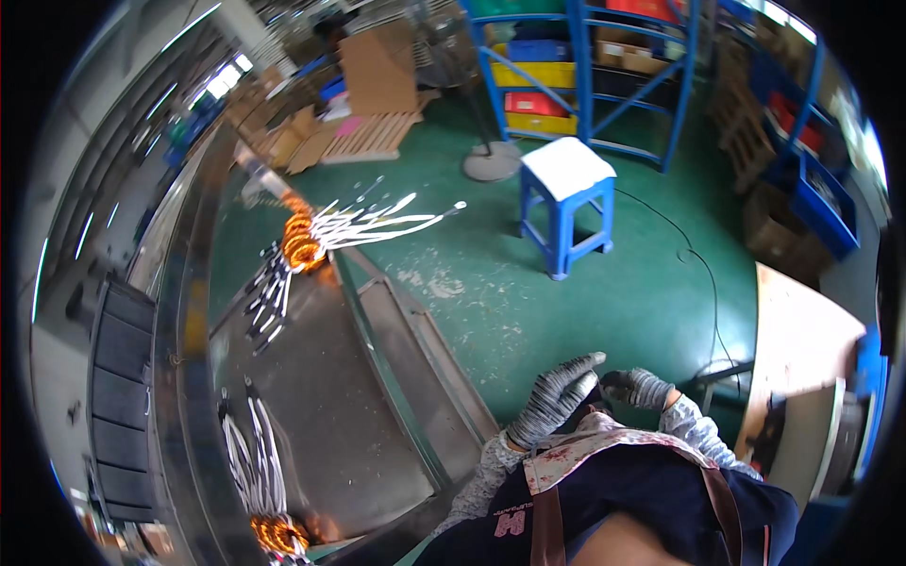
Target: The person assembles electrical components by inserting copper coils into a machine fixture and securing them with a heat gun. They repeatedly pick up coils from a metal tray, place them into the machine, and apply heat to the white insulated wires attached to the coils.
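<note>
My left hand (555,404), in a grey striped glove, is in front of my body with its fingers stretched to the right and slightly apart; nothing shows in it. Close to its right, my right hand (638,388), gloved alike, has its fingers curled together toward the left. Whatever they may hold is hidden. Left of me is a metal-topped bench (330,377). On its far end, orange copper coils (300,241) stand in a row with white sleeved leads (377,226) fanning out. More copper coils (276,534) with white leads (255,457) lie at the near end.
A blue stool (566,212) with a white top stands ahead on the green floor. Behind it are blue shelves (580,75) with coloured bins. A cable (694,253) crosses the floor. To the right is a wooden tabletop (802,330); cardboard (377,71) is piled at the back left.
</note>
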Available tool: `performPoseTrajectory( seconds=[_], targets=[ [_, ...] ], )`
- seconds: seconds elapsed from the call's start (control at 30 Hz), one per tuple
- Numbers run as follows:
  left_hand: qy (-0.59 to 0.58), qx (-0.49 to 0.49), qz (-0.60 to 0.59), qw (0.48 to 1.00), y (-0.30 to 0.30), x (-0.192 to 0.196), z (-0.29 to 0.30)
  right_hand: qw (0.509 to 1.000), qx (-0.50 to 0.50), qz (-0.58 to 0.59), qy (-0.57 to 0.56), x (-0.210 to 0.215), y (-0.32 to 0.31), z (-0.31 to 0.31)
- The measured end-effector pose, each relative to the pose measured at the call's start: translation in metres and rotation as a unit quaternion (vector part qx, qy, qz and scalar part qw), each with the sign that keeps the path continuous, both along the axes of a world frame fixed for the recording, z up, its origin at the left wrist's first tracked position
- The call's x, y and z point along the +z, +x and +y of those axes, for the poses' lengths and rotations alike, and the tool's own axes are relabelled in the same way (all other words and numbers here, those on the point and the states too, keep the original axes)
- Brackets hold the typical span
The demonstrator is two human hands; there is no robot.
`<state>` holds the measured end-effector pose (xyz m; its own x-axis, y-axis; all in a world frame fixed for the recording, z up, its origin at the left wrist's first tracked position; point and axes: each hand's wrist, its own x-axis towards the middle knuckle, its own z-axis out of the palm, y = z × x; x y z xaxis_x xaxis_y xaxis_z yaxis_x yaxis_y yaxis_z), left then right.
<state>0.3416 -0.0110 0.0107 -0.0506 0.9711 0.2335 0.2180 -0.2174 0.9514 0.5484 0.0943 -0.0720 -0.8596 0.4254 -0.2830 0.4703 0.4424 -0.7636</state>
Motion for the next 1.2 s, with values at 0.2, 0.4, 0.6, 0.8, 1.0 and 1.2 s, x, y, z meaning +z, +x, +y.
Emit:
performPoseTrajectory(
  seconds=[0.2,0.4,0.6,0.8,1.0,1.2],
  targets=[
    [-0.038,0.237,-0.085,0.967,-0.07,0.008,0.035,0.972,0.171,0.114,0.113,0.021,-0.13,0.151],
    [0.027,0.419,-0.175,0.891,-0.137,0.016,0.043,0.907,0.325,0.246,0.105,0.091,-0.299,0.195],
    [0.095,0.471,-0.355,0.802,-0.253,-0.007,0.041,0.81,0.438,0.35,0.169,0.119,-0.461,0.191],
    [0.141,0.611,-0.368,0.686,-0.377,-0.019,0.067,0.814,0.381,0.346,0.269,0.15,-0.636,0.152],
    [0.113,0.647,-0.352,0.667,-0.453,-0.026,0.08,0.809,0.354,0.331,0.332,0.124,-0.783,0.117],
    [0.204,0.548,-0.392,0.711,-0.473,-0.04,0.078,0.875,0.362,0.051,0.318,0.141,-0.844,0.09]
  ],
)
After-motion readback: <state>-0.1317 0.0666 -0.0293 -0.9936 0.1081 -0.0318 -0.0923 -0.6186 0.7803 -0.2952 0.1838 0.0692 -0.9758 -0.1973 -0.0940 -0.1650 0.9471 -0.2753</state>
